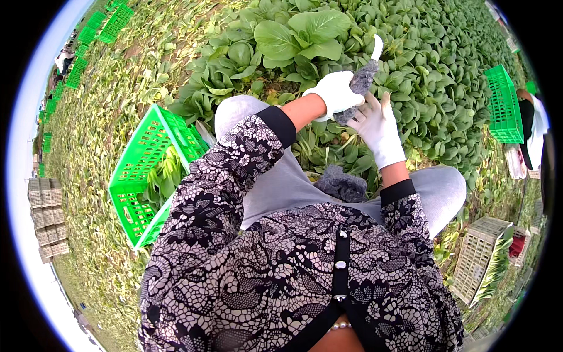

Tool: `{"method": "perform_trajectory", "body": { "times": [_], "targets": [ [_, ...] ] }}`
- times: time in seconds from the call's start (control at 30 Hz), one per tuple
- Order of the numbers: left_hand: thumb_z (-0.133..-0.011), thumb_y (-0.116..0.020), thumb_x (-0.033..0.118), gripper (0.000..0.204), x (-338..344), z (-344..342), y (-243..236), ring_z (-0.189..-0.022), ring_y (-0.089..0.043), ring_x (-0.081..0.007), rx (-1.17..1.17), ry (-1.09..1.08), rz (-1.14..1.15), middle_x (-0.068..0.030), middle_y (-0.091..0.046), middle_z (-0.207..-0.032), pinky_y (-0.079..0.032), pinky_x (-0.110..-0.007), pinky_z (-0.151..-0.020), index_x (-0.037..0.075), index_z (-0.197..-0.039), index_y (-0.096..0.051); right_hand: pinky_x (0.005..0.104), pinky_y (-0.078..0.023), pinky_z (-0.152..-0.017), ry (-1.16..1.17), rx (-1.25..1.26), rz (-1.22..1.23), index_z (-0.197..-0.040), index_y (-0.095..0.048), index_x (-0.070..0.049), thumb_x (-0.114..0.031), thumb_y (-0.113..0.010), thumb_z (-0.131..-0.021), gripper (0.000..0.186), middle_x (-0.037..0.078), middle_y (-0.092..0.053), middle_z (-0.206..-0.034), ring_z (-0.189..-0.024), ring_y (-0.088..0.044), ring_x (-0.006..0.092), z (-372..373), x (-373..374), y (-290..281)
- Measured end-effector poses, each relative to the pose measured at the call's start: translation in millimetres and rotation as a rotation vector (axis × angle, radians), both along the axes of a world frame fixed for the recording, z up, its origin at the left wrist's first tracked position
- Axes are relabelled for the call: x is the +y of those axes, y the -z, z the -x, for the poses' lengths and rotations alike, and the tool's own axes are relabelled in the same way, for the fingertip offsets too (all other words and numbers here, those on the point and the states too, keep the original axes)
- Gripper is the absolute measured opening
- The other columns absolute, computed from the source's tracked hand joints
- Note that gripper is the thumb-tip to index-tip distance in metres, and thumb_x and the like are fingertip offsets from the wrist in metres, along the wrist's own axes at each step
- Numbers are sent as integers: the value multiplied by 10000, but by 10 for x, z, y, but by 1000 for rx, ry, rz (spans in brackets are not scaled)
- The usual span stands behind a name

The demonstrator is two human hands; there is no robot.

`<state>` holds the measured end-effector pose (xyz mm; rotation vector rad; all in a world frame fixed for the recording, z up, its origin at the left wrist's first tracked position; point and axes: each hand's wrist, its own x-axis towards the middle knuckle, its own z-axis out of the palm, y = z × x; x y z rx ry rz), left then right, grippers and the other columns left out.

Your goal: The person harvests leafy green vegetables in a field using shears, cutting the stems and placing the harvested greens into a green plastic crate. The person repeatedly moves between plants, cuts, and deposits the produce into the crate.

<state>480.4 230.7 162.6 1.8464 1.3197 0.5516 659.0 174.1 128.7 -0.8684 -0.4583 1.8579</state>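
Note:
My left hand (337,94), in a white glove, is closed around a knife (377,48) with a short, pale curved blade pointing up and away. Fuzzy grey cloth (365,76) covers its handle and shows on both sides of my fist. Just to the right, my white-gloved right hand (380,130) has its palm turned up and fingers apart, close to the cloth's lower end. Whether its fingertips touch the cloth I cannot tell. Another dark grey fuzzy bundle (342,183) lies between my legs. Leafy green plants (302,35) grow just beyond my hands.
A green plastic crate (132,202), tilted at my left, holds some cut greens (166,176). Another green crate (504,104) stands at the right beside a person (535,129). Beige crates (478,249) sit at the lower right. More green crates (116,23) line the far left.

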Motion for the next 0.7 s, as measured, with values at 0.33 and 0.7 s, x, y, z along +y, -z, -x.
{"method": "perform_trajectory", "body": {
  "times": [0.33,0.7],
  "targets": [
    [-896,-747,334,419,805,986,-778,-965,-720,-207,301,100,-156,-124,-746,-1111,-566,-348,-866,46,-1198,-712,328,-509,-767,121,-436,-65,-1013,-654,15,-152,-662,-864,224,103,-685,-932,-825,-646,214,28,884,625],
    [-835,-669,132,577,1279,-332,1762,-1153,-622,-335,347,740,-68,-121,-611,-1300,-503,-433,-998,129,-1400,-552,384,-534,-705,-491,-1213,183,-1085,-642,48,-178,-705,-787,380,160,-692,-851,-737,-664,292,-92,799,2686]
  ]
}}
